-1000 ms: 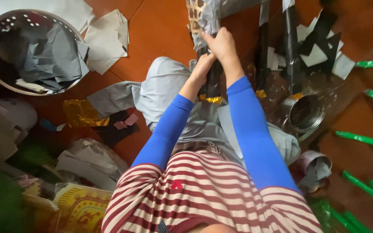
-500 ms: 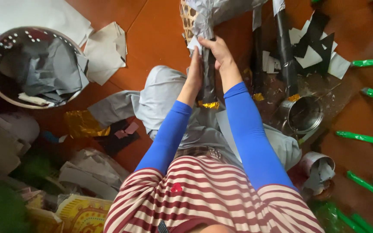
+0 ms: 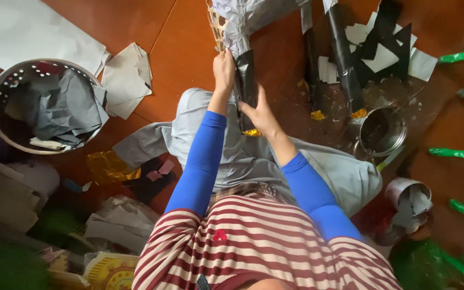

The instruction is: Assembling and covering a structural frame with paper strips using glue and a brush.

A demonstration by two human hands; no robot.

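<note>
I sit on a red-brown floor (image 3: 189, 48) in blue sleeves and a striped shirt. In front of my knees stands a black paper-covered stick (image 3: 245, 80) with a gold band at its foot and silver-grey paper (image 3: 243, 21) wrapped over a woven frame at its top. My left hand (image 3: 224, 69) presses the upper left side of the stick, just under the grey paper. My right hand (image 3: 259, 114) lies flat against the stick's lower part, fingers spread.
A metal colander (image 3: 6, 86) with grey paper sits at the left. White paper sheets (image 3: 127, 78) lie beside it. Two more black sticks (image 3: 345, 64), a small metal pot (image 3: 382, 129), a cup of scraps (image 3: 409, 198) and green sticks (image 3: 457, 154) are at the right.
My right hand has slid down from the grey paper at the top to the stick's lower part. My left hand stays high. The view has tilted a little.
</note>
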